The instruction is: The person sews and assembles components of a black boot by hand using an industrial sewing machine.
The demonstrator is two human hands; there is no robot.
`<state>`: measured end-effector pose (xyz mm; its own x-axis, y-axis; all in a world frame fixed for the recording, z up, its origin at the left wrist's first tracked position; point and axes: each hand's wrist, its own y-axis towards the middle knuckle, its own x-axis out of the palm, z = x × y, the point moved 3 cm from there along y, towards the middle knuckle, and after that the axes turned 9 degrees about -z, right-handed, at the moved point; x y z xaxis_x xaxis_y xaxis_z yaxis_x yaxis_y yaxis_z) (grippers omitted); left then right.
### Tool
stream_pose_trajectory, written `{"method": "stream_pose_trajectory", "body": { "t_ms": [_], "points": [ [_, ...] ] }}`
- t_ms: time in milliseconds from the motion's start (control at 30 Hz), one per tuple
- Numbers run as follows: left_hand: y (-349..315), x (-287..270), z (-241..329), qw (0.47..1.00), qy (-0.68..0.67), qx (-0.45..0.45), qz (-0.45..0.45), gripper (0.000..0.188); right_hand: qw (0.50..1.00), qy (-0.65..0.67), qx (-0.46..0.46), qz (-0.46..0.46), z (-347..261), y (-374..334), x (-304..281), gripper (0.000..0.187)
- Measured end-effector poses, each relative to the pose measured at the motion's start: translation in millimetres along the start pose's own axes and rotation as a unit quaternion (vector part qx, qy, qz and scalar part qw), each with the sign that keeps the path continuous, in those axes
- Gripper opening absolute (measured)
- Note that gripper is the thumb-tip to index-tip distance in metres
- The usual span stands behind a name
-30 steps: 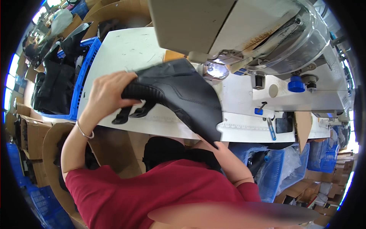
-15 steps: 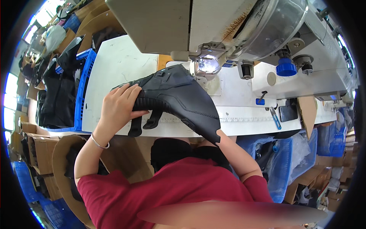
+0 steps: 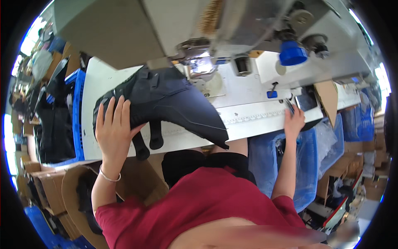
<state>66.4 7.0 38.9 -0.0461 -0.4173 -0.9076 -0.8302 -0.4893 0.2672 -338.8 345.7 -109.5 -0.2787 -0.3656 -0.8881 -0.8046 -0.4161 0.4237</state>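
Observation:
A black boot upper (image 3: 178, 97) with stitched seams and two dangling straps (image 3: 155, 135) lies across the white table's left half, partly under the sewing machine head. My left hand (image 3: 114, 124) grips its ribbed left end, fingers spread over the top and thumb at the lower edge. Over at the right, my right hand (image 3: 294, 121) is closed around a pair of thread snips (image 3: 289, 105). The tips of the snips show beyond my fingers, while their blue handles are hidden in my hand.
The machine's lit needle area (image 3: 202, 66) is just beyond the upper. A ruler strip (image 3: 257, 116) runs along the table front. A phone (image 3: 306, 98) and cardboard piece (image 3: 326, 99) lie at the right. Blue crates (image 3: 77, 120) flank the table, with a cardboard bin (image 3: 74, 195) below left.
My right hand has let go of the upper's right end and moved right onto the snips. The view has shifted, and my left hand still holds the upper, its fingers now more spread.

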Motion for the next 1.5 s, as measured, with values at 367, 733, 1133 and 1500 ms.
{"method": "stream_pose_trajectory", "body": {
  "t_ms": [367,733,1133,1500],
  "points": [
    [-12,-11,0,0.998,0.056,0.013,0.020,0.068,0.791,0.556,-0.016,-0.255,-160,-8,-46,0.018],
    [0,-26,-5,0.995,0.086,0.040,0.010,0.066,0.703,0.541,-0.229,-0.401,-271,28,-58,0.023],
    [7,-26,-15,0.998,0.037,0.059,-0.002,0.065,0.674,0.520,-0.238,-0.467,-282,33,-67,0.019],
    [-38,-20,-39,0.978,-0.188,-0.019,-0.085,0.054,0.822,0.409,-0.082,-0.388,-126,3,-49,0.024]
  ]
}}
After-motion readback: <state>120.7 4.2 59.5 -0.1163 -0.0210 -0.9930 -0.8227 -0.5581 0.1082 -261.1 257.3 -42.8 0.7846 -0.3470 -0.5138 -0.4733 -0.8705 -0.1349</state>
